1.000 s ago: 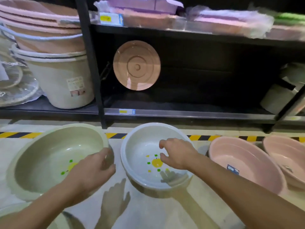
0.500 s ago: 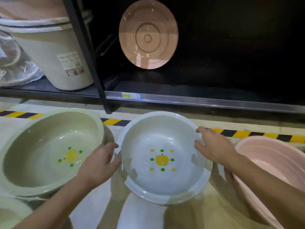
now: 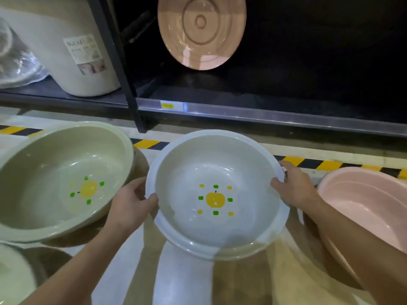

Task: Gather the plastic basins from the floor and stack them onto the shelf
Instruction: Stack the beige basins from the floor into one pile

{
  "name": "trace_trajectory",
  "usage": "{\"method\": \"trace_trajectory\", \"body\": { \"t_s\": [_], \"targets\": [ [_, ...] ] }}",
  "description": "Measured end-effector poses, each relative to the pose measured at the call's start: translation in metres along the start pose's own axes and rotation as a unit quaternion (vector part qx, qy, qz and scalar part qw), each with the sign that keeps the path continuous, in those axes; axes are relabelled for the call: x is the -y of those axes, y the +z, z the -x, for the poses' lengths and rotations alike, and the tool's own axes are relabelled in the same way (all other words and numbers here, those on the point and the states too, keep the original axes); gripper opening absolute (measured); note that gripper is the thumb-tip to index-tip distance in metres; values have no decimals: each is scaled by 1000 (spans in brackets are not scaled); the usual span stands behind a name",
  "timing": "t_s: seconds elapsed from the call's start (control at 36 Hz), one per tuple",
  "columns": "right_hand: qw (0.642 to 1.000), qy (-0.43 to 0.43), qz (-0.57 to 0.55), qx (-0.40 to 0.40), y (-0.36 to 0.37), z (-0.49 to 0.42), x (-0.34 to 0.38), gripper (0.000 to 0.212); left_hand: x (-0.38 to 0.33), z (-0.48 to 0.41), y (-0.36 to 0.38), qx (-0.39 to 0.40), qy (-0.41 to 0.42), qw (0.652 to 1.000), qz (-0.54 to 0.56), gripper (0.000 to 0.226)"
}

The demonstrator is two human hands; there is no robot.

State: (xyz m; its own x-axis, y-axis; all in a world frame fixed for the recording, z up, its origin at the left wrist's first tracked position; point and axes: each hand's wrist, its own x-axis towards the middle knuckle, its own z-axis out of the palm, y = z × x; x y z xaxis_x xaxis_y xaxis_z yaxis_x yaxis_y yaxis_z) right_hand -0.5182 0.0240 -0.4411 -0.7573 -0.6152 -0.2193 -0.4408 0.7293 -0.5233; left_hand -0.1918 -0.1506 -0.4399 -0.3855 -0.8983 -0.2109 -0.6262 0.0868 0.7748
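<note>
A white plastic basin [image 3: 217,164] with a yellow apple print sits in the middle, in front of the dark shelf [image 3: 264,114]. My left hand [image 3: 130,204] grips its left rim, thumb over the edge. My right hand [image 3: 295,188] grips its right rim. A pale green basin [image 3: 55,155] with the same print lies on the floor to the left. A pink basin [image 3: 361,194] lies on the floor to the right, partly behind my right forearm.
A pink round basin [image 3: 201,31] leans upright at the back of the low shelf bay. A white bucket [image 3: 72,51] stands on the left shelf beside the black upright post [image 3: 114,62]. Yellow-black tape [image 3: 330,165] marks the floor. Another pale basin's rim [image 3: 13,276] shows bottom left.
My right hand moved from inside the white basin to its right rim and my left hand closed on its left rim. The view came closer to the shelf.
</note>
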Motion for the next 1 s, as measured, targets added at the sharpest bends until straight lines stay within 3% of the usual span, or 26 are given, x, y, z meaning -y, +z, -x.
{"method": "trace_trajectory", "body": {
  "t_s": [0.25, 0.33, 0.42, 0.53, 0.78, 1.0],
  "targets": [
    [995, -67, -51, -46, -30, 34, 47, 50, -11, 28, -59, -43, -48, 982, 176, 37],
    [993, -93, -50, -51, -37, 53, 73, 49, -17, 50, -96, -64, -15, 987, 150, 42],
    [990, -123, -55, -45, -39, 74, 102, 46, -13, 72, -139, -91, 0, 988, 128, 63],
    [985, -167, -47, -17, -37, 104, 151, 46, 0, 106, -195, -125, 21, 987, 96, 56],
    [961, -271, -21, 49, -3, 182, 265, 34, 59, 191, -317, -191, -24, 977, 88, 51],
    [934, -342, 17, 100, 56, 245, 330, 46, 125, 266, -385, -258, -62, 957, 116, 46]
  ]
}}
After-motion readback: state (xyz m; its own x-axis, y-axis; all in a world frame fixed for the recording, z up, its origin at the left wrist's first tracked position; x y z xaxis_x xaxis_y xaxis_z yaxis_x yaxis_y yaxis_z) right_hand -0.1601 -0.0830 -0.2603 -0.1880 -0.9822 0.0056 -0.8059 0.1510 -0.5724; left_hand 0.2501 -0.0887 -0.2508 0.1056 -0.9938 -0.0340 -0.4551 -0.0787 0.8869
